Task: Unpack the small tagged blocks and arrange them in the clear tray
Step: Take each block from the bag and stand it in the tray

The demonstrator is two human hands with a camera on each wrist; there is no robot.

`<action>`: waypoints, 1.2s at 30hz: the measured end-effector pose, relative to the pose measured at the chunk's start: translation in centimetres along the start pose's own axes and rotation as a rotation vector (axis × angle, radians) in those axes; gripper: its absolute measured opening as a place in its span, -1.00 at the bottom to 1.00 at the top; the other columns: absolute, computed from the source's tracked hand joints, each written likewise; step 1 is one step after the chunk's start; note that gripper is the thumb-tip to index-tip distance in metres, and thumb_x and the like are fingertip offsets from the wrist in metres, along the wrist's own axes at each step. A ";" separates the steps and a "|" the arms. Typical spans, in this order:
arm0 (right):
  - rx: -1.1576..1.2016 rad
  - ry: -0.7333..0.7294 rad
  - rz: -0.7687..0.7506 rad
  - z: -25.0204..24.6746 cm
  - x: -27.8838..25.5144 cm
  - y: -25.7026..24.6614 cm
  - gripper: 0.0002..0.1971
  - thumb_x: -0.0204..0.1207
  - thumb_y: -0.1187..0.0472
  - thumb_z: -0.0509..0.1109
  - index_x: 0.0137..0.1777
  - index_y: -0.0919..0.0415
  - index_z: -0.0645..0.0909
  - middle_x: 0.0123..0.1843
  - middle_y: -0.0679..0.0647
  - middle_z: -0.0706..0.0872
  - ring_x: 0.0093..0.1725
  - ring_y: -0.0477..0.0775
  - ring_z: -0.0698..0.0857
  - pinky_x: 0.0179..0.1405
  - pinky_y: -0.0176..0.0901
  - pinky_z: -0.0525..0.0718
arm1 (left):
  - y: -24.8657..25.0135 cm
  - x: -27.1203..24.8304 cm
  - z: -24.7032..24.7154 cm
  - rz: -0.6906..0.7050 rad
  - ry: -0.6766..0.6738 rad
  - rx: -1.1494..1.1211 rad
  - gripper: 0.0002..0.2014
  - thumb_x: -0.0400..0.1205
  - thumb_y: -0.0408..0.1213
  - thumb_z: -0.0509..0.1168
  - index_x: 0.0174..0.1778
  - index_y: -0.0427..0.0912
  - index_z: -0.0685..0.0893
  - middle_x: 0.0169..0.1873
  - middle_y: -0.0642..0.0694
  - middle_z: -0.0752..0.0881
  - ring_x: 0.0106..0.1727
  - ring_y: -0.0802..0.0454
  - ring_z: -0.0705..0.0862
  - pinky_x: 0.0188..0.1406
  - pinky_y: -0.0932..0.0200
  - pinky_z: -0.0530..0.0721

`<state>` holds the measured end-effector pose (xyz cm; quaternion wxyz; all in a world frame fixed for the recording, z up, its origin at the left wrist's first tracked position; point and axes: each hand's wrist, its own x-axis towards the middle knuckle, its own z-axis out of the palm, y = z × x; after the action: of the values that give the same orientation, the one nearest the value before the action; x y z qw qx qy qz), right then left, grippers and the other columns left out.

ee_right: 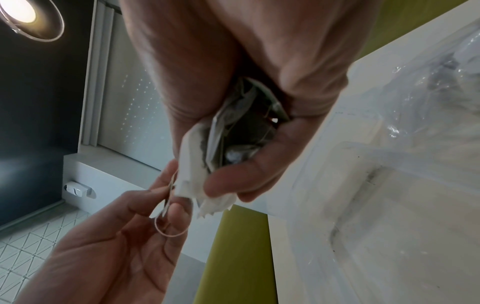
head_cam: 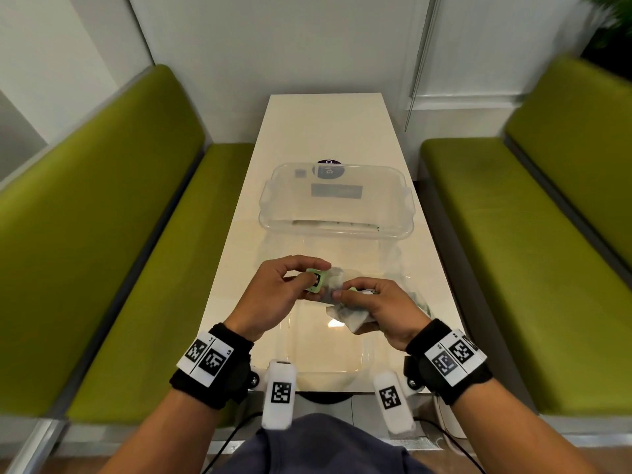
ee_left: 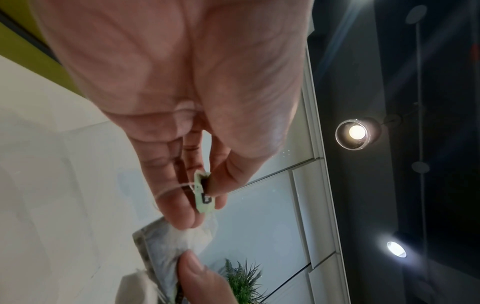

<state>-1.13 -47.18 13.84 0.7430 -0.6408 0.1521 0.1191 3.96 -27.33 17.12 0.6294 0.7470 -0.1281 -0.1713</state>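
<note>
My left hand [head_cam: 313, 280] pinches a small green tag [head_cam: 317, 282] with black print between thumb and fingers; the tag [ee_left: 203, 195] carries a thin white string [ee_left: 171, 190]. Just to its right, my right hand [head_cam: 355, 297] grips a torn grey-and-white wrapper [head_cam: 345, 316] with a white sachet in it; in the right wrist view the wrapper [ee_right: 192, 164] sits crumpled between fingers and palm. The string loop [ee_right: 168, 228] hangs from my left hand [ee_right: 166, 202]. Both hands hover above the table, nearer me than the clear tray [head_cam: 337, 227]. I see no blocks in the tray.
A clear plastic lid [head_cam: 325, 350] lies flat on the white table [head_cam: 328, 131] under my hands. A crumpled clear plastic bag [head_cam: 400, 268] lies at the right, and is also seen as the bag [ee_right: 428, 92]. Green benches [head_cam: 102, 251] flank the narrow table.
</note>
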 end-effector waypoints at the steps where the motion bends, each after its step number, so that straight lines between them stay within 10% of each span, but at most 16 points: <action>1: -0.004 -0.004 0.004 -0.1 -0.1 0.0 -0.78 0.47 0.22 0.62 0.07 0.29 0.78 -0.13 0.12 0.80 -0.24 -0.01 0.83 -0.37 -0.10 0.73 | 0.1 0.0 0.0 0.011 -0.006 0.010 -0.75 0.71 -0.49 0.35 0.17 -0.12 0.84 0.09 -0.11 0.82 -0.02 -0.09 0.86 0.03 0.08 0.84; 7: -0.029 -0.033 0.034 -0.3 -0.4 -0.5 -0.73 0.50 0.20 0.60 0.12 0.35 0.77 -0.17 0.11 0.81 -0.27 -0.02 0.80 -0.37 -0.12 0.72 | 0.3 0.5 -0.6 0.067 -0.001 0.016 -0.83 0.63 -0.50 0.48 0.11 -0.27 0.77 -0.01 -0.30 0.84 -0.12 -0.01 0.80 -0.07 0.24 0.75; 12: -0.071 -0.062 0.032 -0.5 -0.6 -1.1 -0.85 0.50 0.23 0.60 0.02 0.26 0.79 -0.18 0.11 0.79 -0.25 0.04 0.77 -0.38 -0.11 0.73 | 1.4 0.8 -1.5 0.139 -0.198 0.328 -0.74 0.74 -0.48 0.33 0.13 -0.05 0.83 0.07 0.08 0.87 0.12 0.21 0.78 0.12 0.33 0.69; 27: -0.160 -0.160 0.011 -0.2 -0.6 -2.1 -0.86 0.54 0.28 0.55 0.07 0.18 0.86 -0.11 0.14 0.83 -0.30 -0.08 0.74 -0.41 -0.18 0.67 | 2.9 2.0 -2.7 0.107 -0.275 0.464 -0.81 0.58 -0.41 0.55 0.05 -0.09 0.91 -0.06 0.02 0.88 -0.01 0.03 0.84 0.17 -0.08 0.82; 36: -0.211 -0.190 -0.021 0.1 -0.3 -2.3 -0.88 0.52 0.28 0.56 0.01 0.14 0.89 -0.11 0.15 0.82 -0.28 -0.06 0.72 -0.38 -0.18 0.66 | 2.5 2.3 -2.5 0.121 -0.291 0.597 -0.66 0.59 -0.12 0.56 0.27 0.26 0.80 0.14 0.27 0.72 -0.05 0.27 0.73 0.12 0.24 0.75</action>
<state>-0.59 -47.44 16.10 0.6837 -0.7028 0.0609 0.1867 7.13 -26.46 19.70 0.3671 0.8570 -0.3055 -0.1935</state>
